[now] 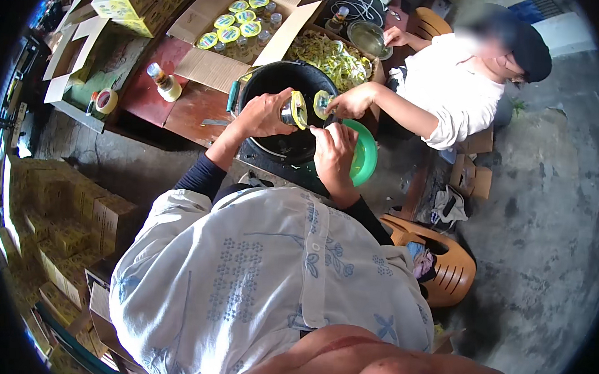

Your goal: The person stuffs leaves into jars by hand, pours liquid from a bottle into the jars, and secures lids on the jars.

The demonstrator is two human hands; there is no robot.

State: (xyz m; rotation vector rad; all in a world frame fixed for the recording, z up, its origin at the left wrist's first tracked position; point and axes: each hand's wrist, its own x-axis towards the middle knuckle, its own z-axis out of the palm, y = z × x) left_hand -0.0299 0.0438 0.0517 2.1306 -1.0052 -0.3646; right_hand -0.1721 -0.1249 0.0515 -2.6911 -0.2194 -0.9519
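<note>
My left hand is wrapped round a small clear plastic cup with a yellow film lid, tilted on its side above a black bucket. The fingers of my right hand are pinched together at the lower edge of that lid. Just beyond, a co-worker's hand holds another lidded cup over the bucket's right side. A bright green bowl stands to the right of the bucket, partly behind my right hand. Little shows of the dark inside of the bucket.
Behind the bucket, an open cardboard box holds several lidded cups. Yellow-green scraps are heaped beside it. A metal bowl is near the co-worker. On the left are a bottle and a tape roll. An orange chair stands right.
</note>
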